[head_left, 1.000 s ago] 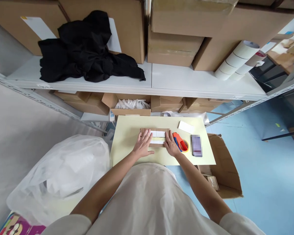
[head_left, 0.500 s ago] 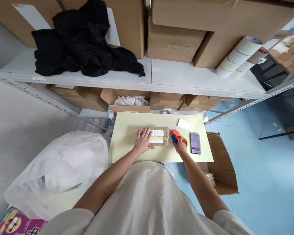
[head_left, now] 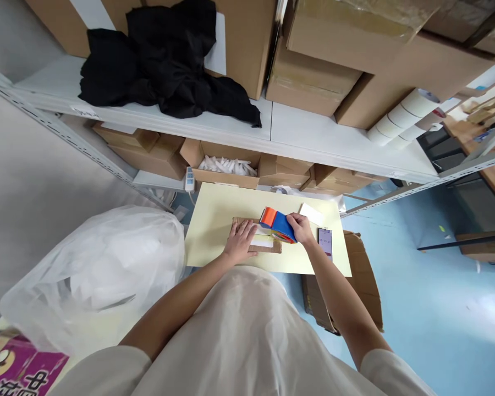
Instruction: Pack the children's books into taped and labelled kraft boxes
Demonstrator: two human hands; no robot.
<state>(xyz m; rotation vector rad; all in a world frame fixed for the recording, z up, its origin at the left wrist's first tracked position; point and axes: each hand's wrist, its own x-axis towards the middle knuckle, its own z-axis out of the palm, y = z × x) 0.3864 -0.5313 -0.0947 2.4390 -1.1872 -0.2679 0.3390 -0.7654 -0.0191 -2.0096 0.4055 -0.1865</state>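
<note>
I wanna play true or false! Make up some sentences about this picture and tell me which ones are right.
1. The right hand holds an orange-and-blue tape dispenser. True.
2. The left hand holds a flat rectangular phone. False: the left hand rests on a small brown cardboard box.
3. A crumpled black cloth lies on the pale grey shelf. True.
4. The phone is on the floor. False: the phone lies on the pale yellow tabletop.
5. A bulging, see-through white plastic bag is on the person's left. True.
</note>
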